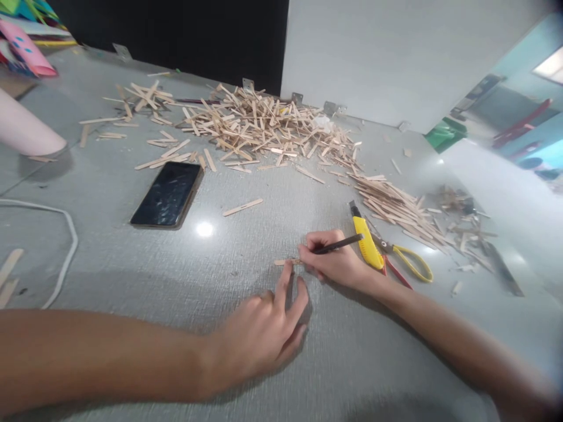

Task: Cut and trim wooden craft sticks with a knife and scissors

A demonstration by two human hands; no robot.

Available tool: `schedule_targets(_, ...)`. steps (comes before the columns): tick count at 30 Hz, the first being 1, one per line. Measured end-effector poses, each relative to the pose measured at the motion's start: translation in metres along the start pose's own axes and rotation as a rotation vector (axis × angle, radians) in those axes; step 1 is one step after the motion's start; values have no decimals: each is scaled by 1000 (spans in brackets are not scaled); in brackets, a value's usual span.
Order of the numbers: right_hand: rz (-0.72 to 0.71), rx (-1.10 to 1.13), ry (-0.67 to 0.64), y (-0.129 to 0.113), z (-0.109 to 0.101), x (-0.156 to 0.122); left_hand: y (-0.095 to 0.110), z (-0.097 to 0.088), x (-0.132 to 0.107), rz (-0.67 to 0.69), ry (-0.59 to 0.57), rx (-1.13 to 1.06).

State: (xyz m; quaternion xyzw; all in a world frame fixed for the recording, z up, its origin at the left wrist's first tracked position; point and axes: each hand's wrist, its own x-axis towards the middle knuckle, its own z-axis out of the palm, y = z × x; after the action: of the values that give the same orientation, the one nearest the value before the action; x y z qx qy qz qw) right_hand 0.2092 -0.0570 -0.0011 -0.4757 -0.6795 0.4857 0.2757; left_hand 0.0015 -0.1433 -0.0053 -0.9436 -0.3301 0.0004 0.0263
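My right hand [336, 264] is closed round a dark pencil [341, 244], its tip down on a small wooden stick [287, 262] lying flat on the grey table [153, 275]. My left hand [264, 328] rests on the table just in front of that stick, fingers stretched out, one fingertip pressing the stick's near edge. The left hand holds nothing.
A yellow utility knife [366, 239] and yellow-handled scissors [407, 261] lie right of my right hand. A big heap of wooden sticks [259, 126] covers the back, a smaller bundle [396, 205] at right. A black phone [168, 193], a single stick [243, 207], a white cable [65, 246] lie left.
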Motion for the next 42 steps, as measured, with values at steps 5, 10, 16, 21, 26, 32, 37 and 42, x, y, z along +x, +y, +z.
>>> schedule_targets(5, -2, 5, 5, -1, -1, 0, 0, 0, 0, -4, -7, 9)
schedule_targets(10, 2, 3, 8, 0, 0, 0, 0, -2, 0, 0, -24, 14)
schedule_targets(16, 30, 40, 6, -1, 0, 0, 0, -4, 1, 3, -42, -1)
schedule_targets(21, 36, 37, 13, 0, 1, -1, 1, -4, 1, -5, -42, -5)
schedule_targets(26, 36, 9, 23, -1, 1, -1, 1, -2, 0, -5, -27, -2)
schedule_targets(32, 27, 3, 19, -3, 1, 0, 0, -4, 0, 1, -40, -26)
schedule_targets(37, 36, 9, 20, -3, 0, 0, -1, -5, 0, 6, -51, -45)
schedule_targets(42, 41, 8, 26, -4, 1, -1, 0, -4, 2, 0, -49, -33)
